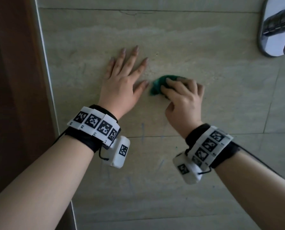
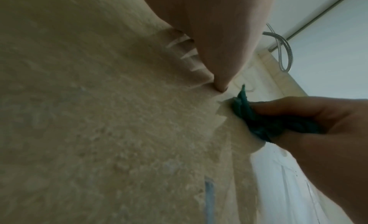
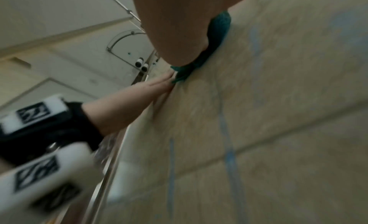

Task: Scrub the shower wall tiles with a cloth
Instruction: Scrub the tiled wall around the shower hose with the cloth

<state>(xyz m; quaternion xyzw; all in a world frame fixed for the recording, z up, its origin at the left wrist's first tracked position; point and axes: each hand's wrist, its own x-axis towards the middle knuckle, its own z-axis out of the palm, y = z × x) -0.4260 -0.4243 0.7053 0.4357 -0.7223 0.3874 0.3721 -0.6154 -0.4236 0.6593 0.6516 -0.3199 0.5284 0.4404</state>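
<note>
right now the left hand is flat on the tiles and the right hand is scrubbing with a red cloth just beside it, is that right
Not quite: the cloth is green, not red, as the head view shows. The rest holds: the left hand lies flat on the tiles with fingers spread, and the right hand grips the cloth against the wall just beside it.

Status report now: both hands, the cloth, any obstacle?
Left hand flat on wall tiles. Right hand grips green cloth, pressed to tile. Nothing in the way.
</note>
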